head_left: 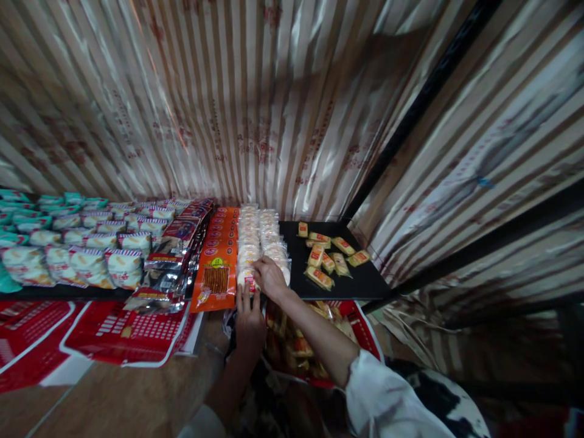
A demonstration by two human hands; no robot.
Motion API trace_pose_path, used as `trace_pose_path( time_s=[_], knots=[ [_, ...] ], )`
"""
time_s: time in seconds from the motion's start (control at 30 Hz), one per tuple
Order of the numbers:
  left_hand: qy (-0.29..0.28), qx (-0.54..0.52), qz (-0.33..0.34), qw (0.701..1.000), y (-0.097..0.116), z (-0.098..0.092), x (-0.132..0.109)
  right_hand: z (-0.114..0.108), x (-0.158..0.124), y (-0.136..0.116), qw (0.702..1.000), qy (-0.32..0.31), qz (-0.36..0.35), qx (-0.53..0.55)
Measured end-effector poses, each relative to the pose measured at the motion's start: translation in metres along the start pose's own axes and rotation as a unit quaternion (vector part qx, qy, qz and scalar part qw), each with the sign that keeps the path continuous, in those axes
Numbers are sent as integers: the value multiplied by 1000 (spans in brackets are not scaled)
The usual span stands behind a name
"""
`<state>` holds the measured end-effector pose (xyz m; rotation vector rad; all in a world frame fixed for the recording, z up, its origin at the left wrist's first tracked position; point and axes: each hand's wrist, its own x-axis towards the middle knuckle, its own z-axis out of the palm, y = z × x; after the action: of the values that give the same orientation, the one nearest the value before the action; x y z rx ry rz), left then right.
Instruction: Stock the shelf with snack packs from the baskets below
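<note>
Two rows of clear packets with pale round crackers run front to back on the black shelf [337,243]. My left hand [250,322] lies against the front packet [245,277] of the left row, fingers stretched out and touching its lower edge. From the right my right hand [272,280] reaches over the front of both rows, its fingers bent together at that same packet. Part of the right row of cracker packets [272,234] is covered by this hand. Beside the left row lies an orange snack bag [214,261].
Several yellow wrapped snacks [316,255] lie loose on the shelf's right end. Below, a red basket [371,340] holds more of them. Dark foil bags [171,249] and white packets [123,267] fill the left. Another red basket [123,334] sits lower left; a black post [396,146] rises right.
</note>
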<state>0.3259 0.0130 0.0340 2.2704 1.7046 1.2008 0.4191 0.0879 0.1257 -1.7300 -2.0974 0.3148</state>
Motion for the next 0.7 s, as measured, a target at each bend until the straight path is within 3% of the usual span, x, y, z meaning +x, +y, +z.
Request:
trace_pose_path(
  time_s=[0.3,0.5,0.7],
  knots=[
    [-20,14,17,1000,-1,-6,10,19,-11,16,990,115,-32,72],
    [-4,21,43,999,4,-10,16,25,-43,26,981,188,-40,16],
    [-3,20,52,998,4,-11,17,35,-62,43,982,189,-10,-30]
  ],
)
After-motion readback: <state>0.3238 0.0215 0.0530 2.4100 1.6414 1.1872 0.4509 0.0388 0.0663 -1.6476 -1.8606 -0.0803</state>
